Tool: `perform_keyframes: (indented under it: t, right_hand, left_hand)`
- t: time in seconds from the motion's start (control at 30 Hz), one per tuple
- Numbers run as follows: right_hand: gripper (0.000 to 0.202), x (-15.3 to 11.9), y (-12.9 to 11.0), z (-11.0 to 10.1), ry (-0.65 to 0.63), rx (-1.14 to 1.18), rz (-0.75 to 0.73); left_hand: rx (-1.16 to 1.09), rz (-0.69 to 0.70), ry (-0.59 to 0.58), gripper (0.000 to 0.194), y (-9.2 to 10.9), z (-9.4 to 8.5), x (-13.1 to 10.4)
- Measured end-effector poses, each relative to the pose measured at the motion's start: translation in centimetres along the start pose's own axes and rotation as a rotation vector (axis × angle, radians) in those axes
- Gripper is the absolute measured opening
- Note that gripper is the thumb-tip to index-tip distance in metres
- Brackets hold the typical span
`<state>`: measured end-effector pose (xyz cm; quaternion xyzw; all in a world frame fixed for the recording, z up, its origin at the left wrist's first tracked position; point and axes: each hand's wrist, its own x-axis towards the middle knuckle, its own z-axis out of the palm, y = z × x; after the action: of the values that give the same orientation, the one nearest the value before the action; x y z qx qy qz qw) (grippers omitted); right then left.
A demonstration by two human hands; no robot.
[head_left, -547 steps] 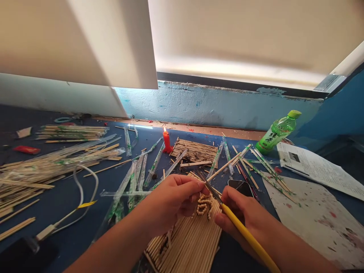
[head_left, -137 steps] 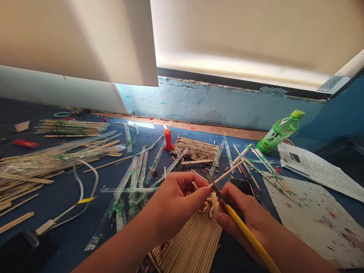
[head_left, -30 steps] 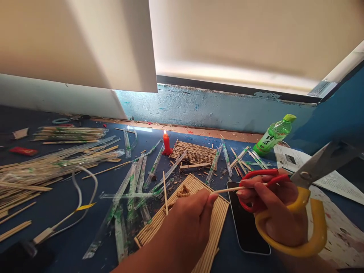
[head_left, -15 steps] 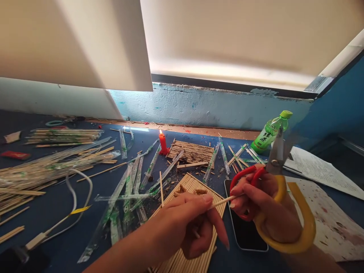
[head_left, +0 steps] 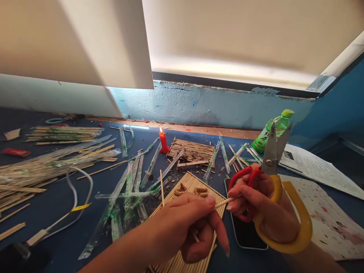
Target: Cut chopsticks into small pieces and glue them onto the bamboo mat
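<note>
My left hand (head_left: 190, 223) pinches a thin wooden stick (head_left: 223, 203) between thumb and fingers, above a mat of sticks (head_left: 182, 261) laid side by side. The stick's other end is between the fingertips of my right hand (head_left: 256, 201). Red and yellow scissors (head_left: 270, 162) hang on my right hand, blades up and parted. Two small brown coiled pieces (head_left: 201, 192) lie on the mat's upper part. Beneath my right hand is a dark phone (head_left: 244, 237), partly hidden.
A lit red candle (head_left: 163, 141) stands behind the mat, beside a darkened stick panel (head_left: 192, 151). Plastic wrappers (head_left: 127, 189) and bundled sticks (head_left: 65, 134) spread leftward. At right are a green bottle (head_left: 263, 138), papers (head_left: 321, 167) and a stained sheet (head_left: 330, 220).
The scissors' blades have tilted left and now show clearly parted, where they were blurred before. My hands still hold the stick in nearly the same place.
</note>
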<state>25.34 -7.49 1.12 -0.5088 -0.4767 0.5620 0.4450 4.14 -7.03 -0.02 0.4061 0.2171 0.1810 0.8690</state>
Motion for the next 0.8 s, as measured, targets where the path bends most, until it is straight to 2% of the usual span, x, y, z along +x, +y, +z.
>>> perform_keyframes:
  t: [0.1, 0.2, 0.33, 0.4, 0.47, 0.53, 0.67, 0.8]
  right_hand:
    - [0.035, -0.2, 0.3, -0.1, 0.020, 0.027, -0.003]
    - [0.032, -0.3, 0.4, -0.2, -0.015, 0.027, -0.124]
    - [0.026, 0.1, 0.7, -0.3, -0.046, -0.006, -0.342]
    - [0.024, 0.4, 1.0, -0.4, -0.051, -0.046, -0.369]
    - [0.028, 0.5, 1.3, -0.5, -0.082, -0.125, -0.355]
    - [0.034, 0.2, 1.3, -0.6, -0.157, -0.250, -0.307]
    - [0.035, -1.2, 0.2, -0.6, -0.343, -0.510, -0.073]
    - [0.037, -2.0, -0.4, -0.6, -0.402, -0.579, 0.009]
  left_hand:
    - [0.032, 0.011, 0.013, 0.055, 0.0, 0.2, 0.0]
    - [0.160, 0.077, 0.091, 0.050, -0.1, 0.5, -0.1]
    - [0.579, 0.253, 0.377, 0.048, -0.3, 0.7, -0.3]
    - [0.887, 0.383, 0.568, 0.045, -0.5, 0.4, -0.3]
    - [1.176, 0.511, 0.736, 0.039, -0.7, -0.1, -0.2]
    - [1.369, 0.609, 0.839, 0.036, -0.7, -0.5, -0.1]
    - [1.517, 0.702, 0.885, 0.033, -0.4, -0.7, -0.1]
    - [1.560, 0.712, 0.881, 0.031, -0.6, -0.7, -0.2]
